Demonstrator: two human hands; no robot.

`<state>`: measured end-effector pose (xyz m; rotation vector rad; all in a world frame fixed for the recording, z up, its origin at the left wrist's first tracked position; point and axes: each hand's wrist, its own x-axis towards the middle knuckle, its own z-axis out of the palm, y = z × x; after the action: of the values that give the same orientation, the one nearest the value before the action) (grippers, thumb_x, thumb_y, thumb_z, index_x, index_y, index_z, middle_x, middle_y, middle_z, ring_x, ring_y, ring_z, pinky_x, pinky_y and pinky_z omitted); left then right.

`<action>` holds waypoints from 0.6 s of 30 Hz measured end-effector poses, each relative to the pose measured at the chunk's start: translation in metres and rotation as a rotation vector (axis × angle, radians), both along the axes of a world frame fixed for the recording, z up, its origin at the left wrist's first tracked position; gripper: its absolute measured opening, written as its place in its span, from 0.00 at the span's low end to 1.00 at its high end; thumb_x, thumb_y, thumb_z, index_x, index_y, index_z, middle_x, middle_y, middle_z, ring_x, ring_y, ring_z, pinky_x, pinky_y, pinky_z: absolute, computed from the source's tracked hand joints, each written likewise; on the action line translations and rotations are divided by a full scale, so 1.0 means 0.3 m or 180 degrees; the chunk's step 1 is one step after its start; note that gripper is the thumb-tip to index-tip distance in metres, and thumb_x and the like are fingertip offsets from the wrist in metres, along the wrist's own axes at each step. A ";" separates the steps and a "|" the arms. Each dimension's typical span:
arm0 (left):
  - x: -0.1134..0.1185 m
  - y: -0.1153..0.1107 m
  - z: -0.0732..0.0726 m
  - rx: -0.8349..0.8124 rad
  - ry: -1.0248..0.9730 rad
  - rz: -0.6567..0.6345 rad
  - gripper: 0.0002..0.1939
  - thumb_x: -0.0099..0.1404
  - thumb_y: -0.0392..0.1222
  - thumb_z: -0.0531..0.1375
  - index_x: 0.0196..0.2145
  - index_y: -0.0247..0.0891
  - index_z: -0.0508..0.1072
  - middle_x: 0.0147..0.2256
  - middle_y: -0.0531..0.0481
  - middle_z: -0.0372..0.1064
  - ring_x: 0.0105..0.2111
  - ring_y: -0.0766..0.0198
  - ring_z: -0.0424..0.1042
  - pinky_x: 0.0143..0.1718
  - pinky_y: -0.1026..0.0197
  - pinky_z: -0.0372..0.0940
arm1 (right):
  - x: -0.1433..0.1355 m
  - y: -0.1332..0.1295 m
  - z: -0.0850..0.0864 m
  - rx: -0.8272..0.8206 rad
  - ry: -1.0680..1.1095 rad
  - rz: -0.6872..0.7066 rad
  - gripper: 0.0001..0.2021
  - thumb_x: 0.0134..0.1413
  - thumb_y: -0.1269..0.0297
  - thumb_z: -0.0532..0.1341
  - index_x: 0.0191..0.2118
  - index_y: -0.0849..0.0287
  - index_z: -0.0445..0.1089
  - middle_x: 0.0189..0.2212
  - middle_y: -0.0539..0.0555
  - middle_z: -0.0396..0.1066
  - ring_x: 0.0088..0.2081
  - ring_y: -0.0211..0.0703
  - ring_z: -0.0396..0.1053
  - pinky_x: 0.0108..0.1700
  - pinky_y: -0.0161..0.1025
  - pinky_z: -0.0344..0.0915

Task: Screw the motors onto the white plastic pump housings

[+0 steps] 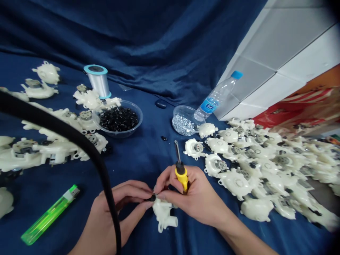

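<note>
My left hand (98,217) pinches a small black piece (152,198) between thumb and fingertips. It meets the top edge of a white plastic motor housing (162,212) that sits low in the middle, with a short tube pointing right. My right hand (203,200) is closed around a screwdriver (181,175) with a yellow handle, its metal shaft tilted upward. The thumb and forefinger of that hand press together at the housing's upper edge, beside the black piece. How firmly they hold the housing is unclear.
Bowls of black pieces (139,122) and silvery screws (183,125) stand beyond my hands. White housings (239,184) pile up right, more (58,152) left. Also around: a wire spool (98,83), a bottle (217,95), a green lighter (49,216). A black cable (91,150) crosses the left foreground.
</note>
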<state>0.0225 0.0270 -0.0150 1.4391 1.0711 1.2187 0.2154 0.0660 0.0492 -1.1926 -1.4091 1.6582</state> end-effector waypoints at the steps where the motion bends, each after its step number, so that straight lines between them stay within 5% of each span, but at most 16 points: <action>1: -0.003 0.002 0.008 0.0167 0.0225 0.0044 0.10 0.61 0.33 0.67 0.36 0.49 0.79 0.38 0.56 0.80 0.36 0.65 0.82 0.41 0.69 0.76 | 0.000 0.000 0.004 -0.0029 0.0073 0.0016 0.22 0.48 0.73 0.68 0.21 0.55 0.51 0.30 0.52 0.76 0.32 0.40 0.71 0.35 0.38 0.67; 8: 0.001 0.002 0.049 0.0483 0.0512 0.0192 0.13 0.60 0.31 0.65 0.40 0.48 0.77 0.38 0.58 0.81 0.32 0.68 0.82 0.36 0.75 0.75 | -0.013 0.010 0.007 -0.0481 0.0582 0.0069 0.28 0.43 0.72 0.73 0.23 0.55 0.47 0.29 0.48 0.74 0.29 0.34 0.69 0.33 0.33 0.65; 18: 0.001 -0.009 0.029 0.0656 0.0607 -0.0038 0.13 0.64 0.32 0.64 0.42 0.50 0.76 0.40 0.58 0.77 0.34 0.70 0.80 0.37 0.74 0.75 | 0.000 0.024 0.010 -0.0515 0.0371 0.0324 0.15 0.40 0.73 0.75 0.28 0.59 0.67 0.32 0.48 0.73 0.30 0.34 0.69 0.35 0.33 0.66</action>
<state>0.0227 0.0243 -0.0065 1.7461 1.0863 1.2303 0.2153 0.0732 0.0523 -1.1074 -1.3032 1.9114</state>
